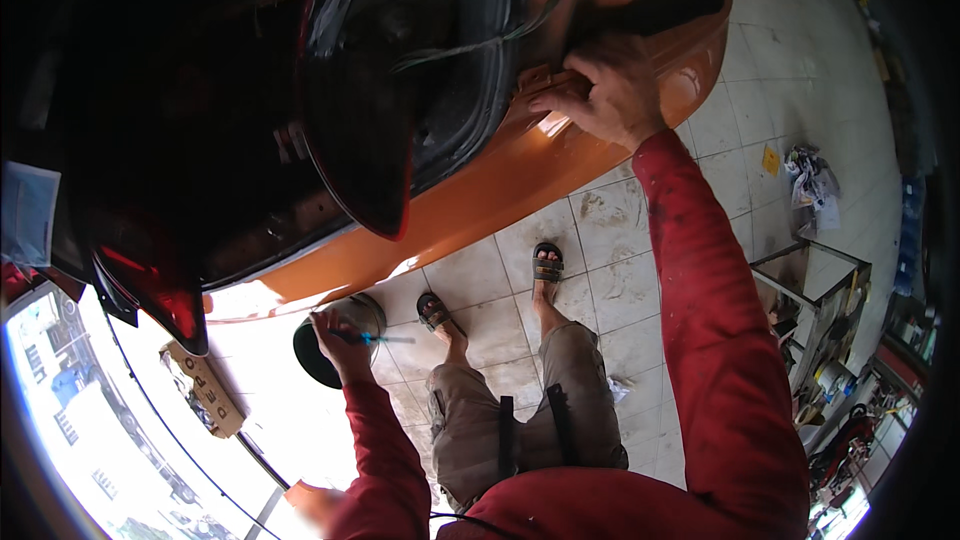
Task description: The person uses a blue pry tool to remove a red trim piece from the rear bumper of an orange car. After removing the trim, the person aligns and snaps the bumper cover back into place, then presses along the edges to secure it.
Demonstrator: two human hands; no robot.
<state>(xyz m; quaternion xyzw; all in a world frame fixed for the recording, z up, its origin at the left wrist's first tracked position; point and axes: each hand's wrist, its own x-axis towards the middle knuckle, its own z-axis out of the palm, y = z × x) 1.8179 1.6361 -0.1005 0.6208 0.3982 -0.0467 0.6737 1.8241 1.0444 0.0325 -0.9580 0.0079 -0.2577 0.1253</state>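
Observation:
An orange car bumper (480,198) curves across the upper middle, below the dark open rear of the car. At its upper right edge, my right hand (615,90) is closed, with its thumb and fingers pressed on the panel near a small orange tab (535,77). Some of those fingers are hidden behind the hand. Lower left, my left hand (340,342) is closed round a slim tool with a blue-green end (385,339), perhaps a screwdriver. That hand is over a dark bucket (372,315), close under the bumper's lower edge.
A long red-edged lamp (357,140) and a red tail light (150,290) jut from the car. Loose wires (500,38) hang above the bumper. A metal-framed rack (815,275) and crumpled wrapping (812,180) are at right. A cardboard box (203,392) lies at left.

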